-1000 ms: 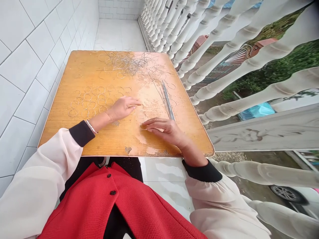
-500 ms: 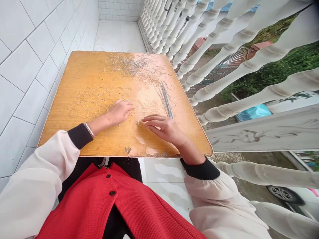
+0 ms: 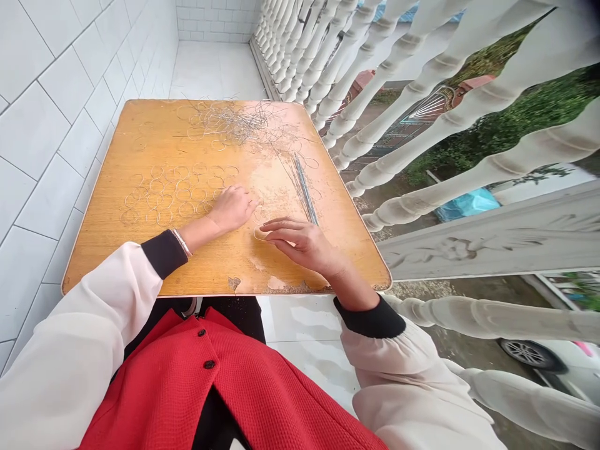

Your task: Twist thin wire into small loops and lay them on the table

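My right hand point(image 3: 302, 245) is over the table's right half, its fingertips closed on a thin wire ring point(image 3: 255, 234) that sticks out to the left. Close by on the left, my left hand point(image 3: 235, 206) is held with its fingers curled together; what they pinch, if anything, is too small to make out. Left of it, several wire rings point(image 3: 156, 201) lie spread in loose rows on the wooden table point(image 3: 112, 250). A bundle of straight metal wires point(image 3: 305, 189) rests just beyond my right hand.
A tangled heap of thin wire point(image 3: 234, 119) covers part of the table's far end. White balusters point(image 3: 398, 47) run along the right side, and a white tiled wall point(image 3: 56, 106) stands on the left. The table's near edge has chipped patches point(image 3: 234, 284).
My left hand has moved right, away from the laid-out rings and closer to my right hand. My right hand keeps its hold on the ring. The view has shifted slightly.
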`<act>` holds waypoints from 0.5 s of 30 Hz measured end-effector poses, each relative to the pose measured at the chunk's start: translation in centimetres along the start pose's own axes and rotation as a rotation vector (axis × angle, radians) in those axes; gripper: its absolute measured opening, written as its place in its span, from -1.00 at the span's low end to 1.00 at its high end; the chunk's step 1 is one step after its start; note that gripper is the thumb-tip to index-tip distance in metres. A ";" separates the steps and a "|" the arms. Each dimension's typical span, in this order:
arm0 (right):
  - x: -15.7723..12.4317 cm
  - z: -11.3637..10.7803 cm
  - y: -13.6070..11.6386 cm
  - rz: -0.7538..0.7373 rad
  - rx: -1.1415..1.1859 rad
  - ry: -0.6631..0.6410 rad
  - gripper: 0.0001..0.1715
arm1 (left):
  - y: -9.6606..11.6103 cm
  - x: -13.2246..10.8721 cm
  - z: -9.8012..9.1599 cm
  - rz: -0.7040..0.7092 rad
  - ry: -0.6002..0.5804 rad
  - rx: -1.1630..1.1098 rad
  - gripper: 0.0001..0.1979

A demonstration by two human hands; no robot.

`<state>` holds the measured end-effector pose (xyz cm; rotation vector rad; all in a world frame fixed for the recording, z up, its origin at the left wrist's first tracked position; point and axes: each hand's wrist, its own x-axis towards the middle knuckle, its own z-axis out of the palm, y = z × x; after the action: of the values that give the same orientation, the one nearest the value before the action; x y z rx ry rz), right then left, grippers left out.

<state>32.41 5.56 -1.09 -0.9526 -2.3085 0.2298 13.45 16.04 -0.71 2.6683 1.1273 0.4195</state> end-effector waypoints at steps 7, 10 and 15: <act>-0.1 0.2 -0.7 -0.058 -0.099 -0.027 -0.78 | -0.4 0.4 0.2 -0.050 0.003 -0.216 -0.79; -0.3 -0.3 -1.7 -0.091 -0.162 -0.022 -0.77 | -0.4 -0.5 -0.5 -0.086 0.025 -0.353 -0.81; -0.5 -1.1 -3.2 -0.120 -0.168 -0.024 -0.76 | -0.1 -2.7 -2.6 -0.147 0.062 -0.554 -0.80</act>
<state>31.55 2.83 0.74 -0.8918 -2.4269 -0.0027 10.72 14.32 1.19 2.0931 1.0287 0.6765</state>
